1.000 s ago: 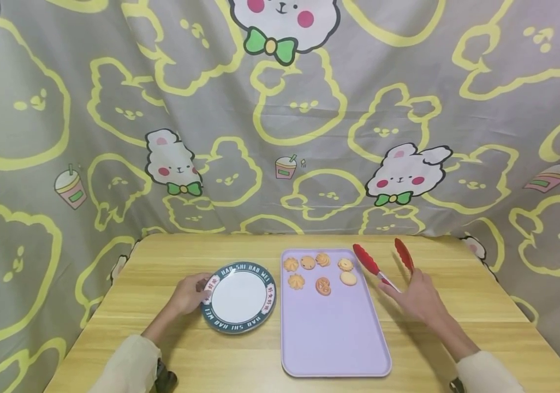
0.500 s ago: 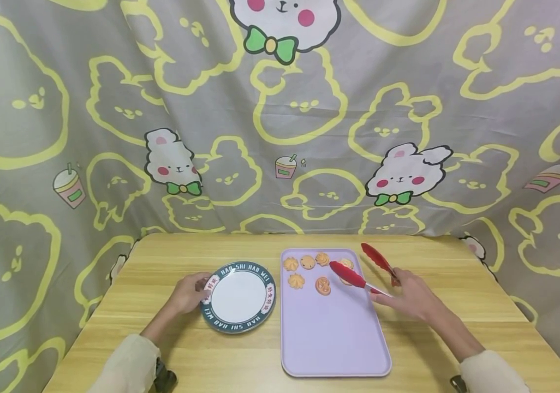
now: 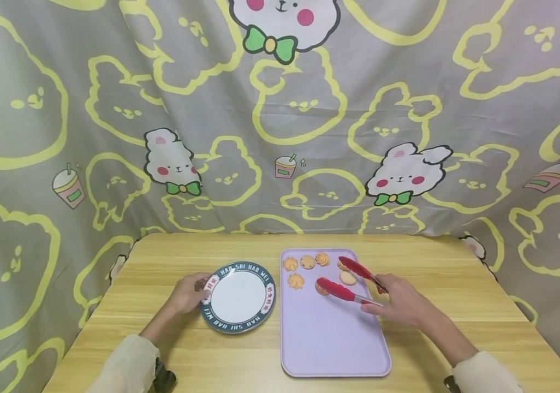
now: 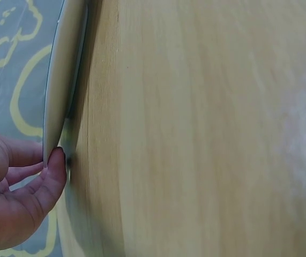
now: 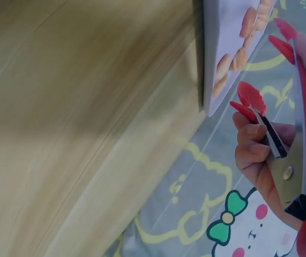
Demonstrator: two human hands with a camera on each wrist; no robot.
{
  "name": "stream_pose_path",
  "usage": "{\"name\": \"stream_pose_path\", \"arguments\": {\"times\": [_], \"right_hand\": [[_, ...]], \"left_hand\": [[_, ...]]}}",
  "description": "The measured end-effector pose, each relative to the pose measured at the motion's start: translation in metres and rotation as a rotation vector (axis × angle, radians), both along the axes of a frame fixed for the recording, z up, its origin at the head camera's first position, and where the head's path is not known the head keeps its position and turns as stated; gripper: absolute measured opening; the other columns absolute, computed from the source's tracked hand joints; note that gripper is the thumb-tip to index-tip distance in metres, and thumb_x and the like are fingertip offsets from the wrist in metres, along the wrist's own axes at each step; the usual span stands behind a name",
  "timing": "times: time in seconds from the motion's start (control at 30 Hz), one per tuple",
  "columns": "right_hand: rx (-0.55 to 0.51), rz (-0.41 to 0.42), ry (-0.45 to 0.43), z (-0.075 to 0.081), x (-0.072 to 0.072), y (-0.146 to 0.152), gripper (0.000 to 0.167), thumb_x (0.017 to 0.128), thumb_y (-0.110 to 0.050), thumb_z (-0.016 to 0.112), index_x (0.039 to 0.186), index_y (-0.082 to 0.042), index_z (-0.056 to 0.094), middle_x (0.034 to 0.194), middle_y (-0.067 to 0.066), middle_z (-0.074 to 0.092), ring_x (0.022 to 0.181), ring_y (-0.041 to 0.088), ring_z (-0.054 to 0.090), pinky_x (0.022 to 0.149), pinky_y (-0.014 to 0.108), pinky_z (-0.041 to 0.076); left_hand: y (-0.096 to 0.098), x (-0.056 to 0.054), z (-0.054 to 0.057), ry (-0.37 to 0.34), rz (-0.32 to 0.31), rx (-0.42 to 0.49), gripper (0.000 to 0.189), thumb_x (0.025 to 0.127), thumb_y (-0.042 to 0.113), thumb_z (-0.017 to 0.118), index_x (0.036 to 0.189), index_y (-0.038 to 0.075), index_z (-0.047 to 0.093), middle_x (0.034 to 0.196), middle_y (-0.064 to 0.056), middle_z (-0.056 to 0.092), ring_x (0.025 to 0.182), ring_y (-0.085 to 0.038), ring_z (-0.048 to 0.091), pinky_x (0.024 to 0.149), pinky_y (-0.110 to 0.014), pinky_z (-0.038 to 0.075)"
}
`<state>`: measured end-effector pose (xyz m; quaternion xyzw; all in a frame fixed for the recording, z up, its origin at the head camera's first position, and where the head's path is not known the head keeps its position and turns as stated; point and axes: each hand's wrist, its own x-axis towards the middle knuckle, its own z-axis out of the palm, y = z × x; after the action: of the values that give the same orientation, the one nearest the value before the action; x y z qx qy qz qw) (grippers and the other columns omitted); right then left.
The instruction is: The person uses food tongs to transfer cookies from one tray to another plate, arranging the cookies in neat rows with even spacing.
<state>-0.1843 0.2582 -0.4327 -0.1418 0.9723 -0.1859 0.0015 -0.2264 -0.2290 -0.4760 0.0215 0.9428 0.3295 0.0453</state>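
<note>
A wood-grain table (image 3: 240, 360); on it a lilac tray (image 3: 334, 338) and a dark-rimmed plate (image 3: 238, 297).

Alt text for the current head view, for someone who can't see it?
A person's right hand holds open red tongs over cookies on a purple tray, while the left hand grips the edge of a plate beside it. Behind the wooden table hangs a patterned curtain.

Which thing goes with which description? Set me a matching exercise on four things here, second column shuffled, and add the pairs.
1. Plate
2. Tray
3. Tongs
4. Cookies

A. Gripped by the right hand
B. Lying toward the tray's far end
C. Edge pinched by the left hand
D. Plain light purple

Pairs: 1-C, 2-D, 3-A, 4-B
</note>
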Motion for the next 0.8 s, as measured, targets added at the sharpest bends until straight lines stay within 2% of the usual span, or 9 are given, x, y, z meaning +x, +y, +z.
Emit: {"name": "stream_pose_path", "arguments": {"times": [0.17, 0.37, 0.53, 0.8], "right_hand": [[0.003, 0.025, -0.010, -0.003, 0.000, -0.005, 0.056, 0.070, -0.051, 0.077, 0.097, -0.005, 0.059, 0.078, 0.002, 0.054, 0.072, 0.015, 0.045, 0.060, 0.027, 0.038], [0.009, 0.032, -0.044, -0.006, 0.001, -0.013, 0.066, 0.070, -0.048, 0.078, 0.111, 0.001, 0.060, 0.087, 0.003, 0.061, 0.078, 0.016, 0.052, 0.069, 0.033, 0.048], [0.000, 0.020, -0.084, -0.006, 0.002, -0.018, 0.064, 0.070, -0.044, 0.080, 0.113, 0.000, 0.061, 0.085, 0.001, 0.059, 0.076, 0.015, 0.050, 0.066, 0.029, 0.044], [0.015, 0.043, -0.049, -0.007, 0.002, -0.019, 0.051, 0.073, -0.039, 0.078, 0.105, -0.002, 0.063, 0.076, -0.002, 0.055, 0.069, 0.012, 0.046, 0.060, 0.025, 0.039]], "left_hand": [[0.000, 0.000, 0.000, 0.002, -0.002, -0.005, 0.044, 0.085, 0.006, 0.063, 0.127, -0.002, 0.055, 0.107, -0.016, 0.065, 0.094, -0.026, 0.059, 0.080, -0.041, 0.053], [0.000, 0.000, 0.000, 0.004, 0.004, -0.001, 0.044, 0.084, 0.005, 0.063, 0.127, -0.002, 0.056, 0.106, -0.015, 0.065, 0.093, -0.025, 0.060, 0.079, -0.039, 0.053], [0.002, 0.001, 0.001, -0.002, 0.006, 0.003, 0.044, 0.084, 0.004, 0.063, 0.127, -0.002, 0.056, 0.105, -0.015, 0.064, 0.092, -0.024, 0.059, 0.076, -0.037, 0.053], [0.003, 0.000, 0.003, -0.011, 0.018, 0.005, 0.044, 0.085, 0.005, 0.063, 0.127, -0.002, 0.055, 0.106, -0.015, 0.064, 0.093, -0.025, 0.059, 0.079, -0.038, 0.053]]}}
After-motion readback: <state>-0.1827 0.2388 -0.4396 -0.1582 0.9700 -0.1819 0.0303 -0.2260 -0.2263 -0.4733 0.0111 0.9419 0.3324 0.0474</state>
